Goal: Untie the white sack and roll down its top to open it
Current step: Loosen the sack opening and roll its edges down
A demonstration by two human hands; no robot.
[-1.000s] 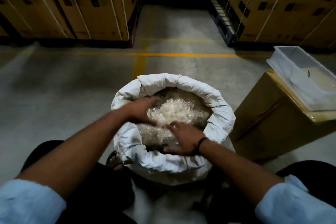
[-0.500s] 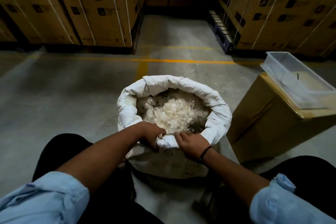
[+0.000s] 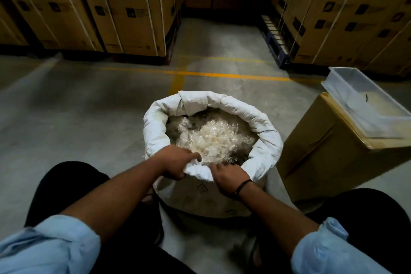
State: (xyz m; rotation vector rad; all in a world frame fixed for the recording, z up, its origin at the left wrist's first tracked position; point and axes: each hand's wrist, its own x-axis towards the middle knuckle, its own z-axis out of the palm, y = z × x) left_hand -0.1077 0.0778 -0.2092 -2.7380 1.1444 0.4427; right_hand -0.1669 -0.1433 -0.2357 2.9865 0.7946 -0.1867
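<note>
The white sack (image 3: pixel 264 131) stands upright on the concrete floor between my knees. Its mouth is wide open and its top is rolled outward into a thick cuff all round. Inside lies a heap of pale, shiny crinkled plastic pieces (image 3: pixel 213 135). My left hand (image 3: pixel 178 162) grips the near rim of the cuff with curled fingers. My right hand (image 3: pixel 229 176), with a dark band on its wrist, grips the same near rim just to the right. Between the two hands the rim is bunched. No tie is visible.
A brown cardboard box (image 3: pixel 320 151) stands right of the sack with a clear plastic tray (image 3: pixel 364 104) on top. Stacks of strapped cartons (image 3: pixel 124 6) line the back, with an aisle between them. A yellow line (image 3: pixel 222 74) crosses the floor.
Both hands came out of the sack's contents and back to the near rim, where they now grip the cuff. The view tilted up a little.
</note>
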